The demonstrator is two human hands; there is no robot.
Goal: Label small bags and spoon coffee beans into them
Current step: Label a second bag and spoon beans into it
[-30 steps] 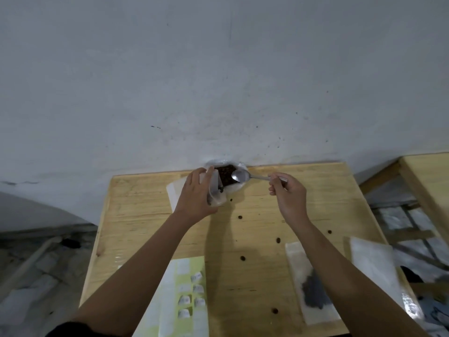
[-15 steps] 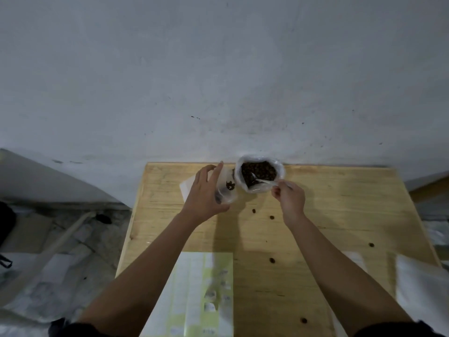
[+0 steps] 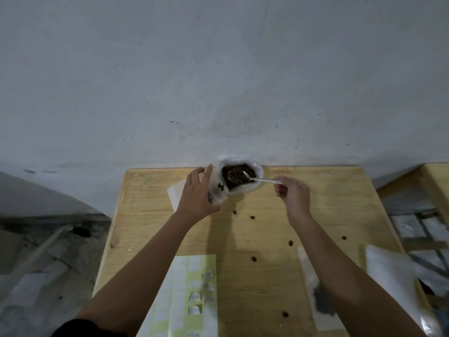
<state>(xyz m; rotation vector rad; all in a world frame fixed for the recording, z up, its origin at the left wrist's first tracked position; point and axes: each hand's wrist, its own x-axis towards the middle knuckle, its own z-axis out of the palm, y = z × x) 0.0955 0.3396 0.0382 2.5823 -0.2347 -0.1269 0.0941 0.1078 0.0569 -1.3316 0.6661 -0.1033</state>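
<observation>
The left hand [image 3: 196,190] reaches forward at the far edge of the bench [image 3: 315,215], its grip closed around a small clear bag [image 3: 217,190] with a few beans inside. The right hand [image 3: 292,194] pinches a spoon [image 3: 252,178], whose bowl lies in the open bag of coffee beans [image 3: 239,176].
</observation>
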